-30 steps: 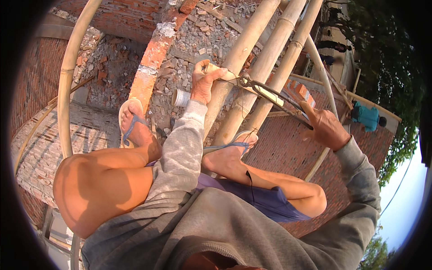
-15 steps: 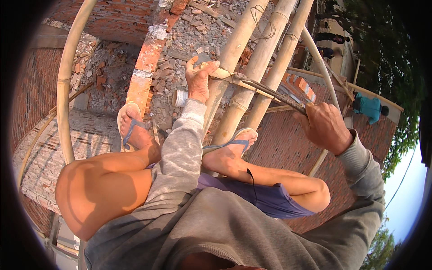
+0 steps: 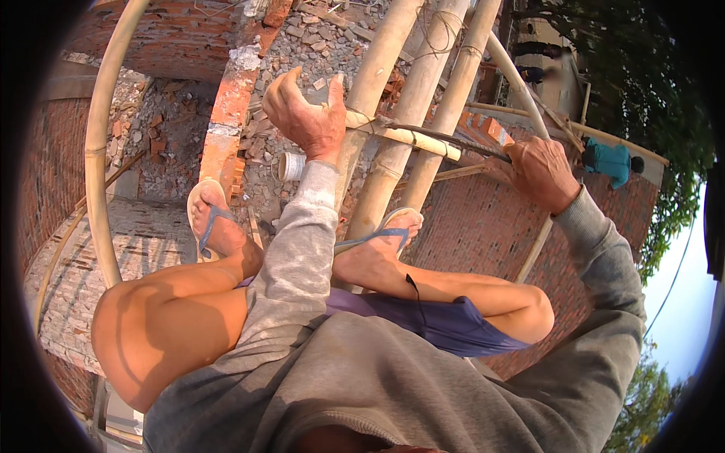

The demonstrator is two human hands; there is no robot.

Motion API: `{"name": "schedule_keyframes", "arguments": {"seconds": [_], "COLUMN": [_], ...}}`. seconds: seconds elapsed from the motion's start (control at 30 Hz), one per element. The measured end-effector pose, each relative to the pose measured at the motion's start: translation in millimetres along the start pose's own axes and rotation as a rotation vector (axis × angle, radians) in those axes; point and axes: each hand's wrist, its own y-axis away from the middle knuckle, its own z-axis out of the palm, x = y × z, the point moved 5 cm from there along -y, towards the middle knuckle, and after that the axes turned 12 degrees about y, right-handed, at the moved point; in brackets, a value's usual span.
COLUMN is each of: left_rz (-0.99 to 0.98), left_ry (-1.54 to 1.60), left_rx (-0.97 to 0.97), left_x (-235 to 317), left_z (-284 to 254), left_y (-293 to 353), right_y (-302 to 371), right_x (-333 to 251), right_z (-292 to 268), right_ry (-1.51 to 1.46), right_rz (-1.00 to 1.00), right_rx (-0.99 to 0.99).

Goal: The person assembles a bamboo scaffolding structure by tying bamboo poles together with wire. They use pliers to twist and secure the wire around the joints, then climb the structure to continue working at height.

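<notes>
A short pale bamboo crosspiece (image 3: 430,143) lies across three long bamboo poles (image 3: 404,136). Beside its left end is my left hand (image 3: 308,121), fingers and thumb spread with nothing in them; whether its heel touches the wood I cannot tell. My right hand (image 3: 545,175) is closed round the end of a dark, thin strand (image 3: 461,141), rope or wire. This strand runs taut along the crosspiece to a binding (image 3: 375,123) near the left pole. What the right fist covers is hidden.
My sandalled feet (image 3: 219,223) rest at a broken brick wall (image 3: 225,124) and on the poles. Rubble and a white bucket (image 3: 291,166) lie below. A curved bamboo pole (image 3: 97,151) stands left. A person in a teal top (image 3: 610,162) is at far right.
My left hand has let go of the crosspiece's end and opened, shifting left. My right hand still grips the strand, now slightly higher in the picture. The whole view has shifted a little.
</notes>
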Motion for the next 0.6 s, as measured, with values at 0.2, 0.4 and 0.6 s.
{"name": "schedule_keyframes", "arguments": {"seconds": [0.2,0.4,0.6], "left_rz": [-0.185,0.104,0.451], "left_ry": [0.641,0.584,0.530], "left_rx": [-1.102,-1.433,-0.732], "left_x": [94,131,161], "left_z": [63,51,43], "left_y": [16,58,88], "right_y": [-5,-1,2], "right_x": [-18,-30,-19], "right_z": [-54,-31,-8], "right_ry": [0.037,-0.041,-0.633], "right_rz": [-0.138,-0.162,0.040], "right_rx": [0.011,-0.128,-0.591]}}
